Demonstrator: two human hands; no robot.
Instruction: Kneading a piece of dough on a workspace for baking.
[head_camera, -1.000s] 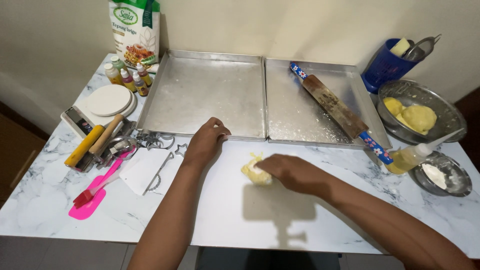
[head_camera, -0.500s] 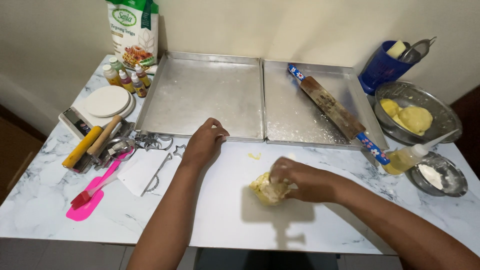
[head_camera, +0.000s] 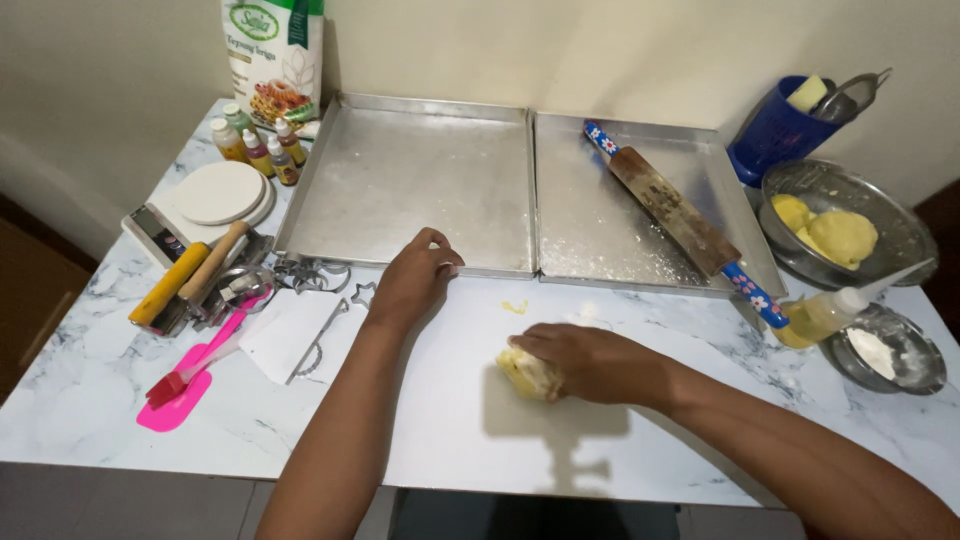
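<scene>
Left hand (head_camera: 415, 275): palm down, fingers curled and spread, fingertips (head_camera: 447, 262) at the near rim of the left baking tray (head_camera: 400, 262); forearm bare, running straight back from it. Right hand (head_camera: 585, 362): below and right of that tray, cupped, fingers closed around a dough lump (head_camera: 525, 372); forearm angled off right.

The right hand (head_camera: 585, 362) grips yellow dough (head_camera: 525, 373); the left hand (head_camera: 415, 280) rests by a tray (head_camera: 400, 180).

Dull floured metal trays (head_camera: 420, 190), wooden rolling pin (head_camera: 672, 215)
</scene>
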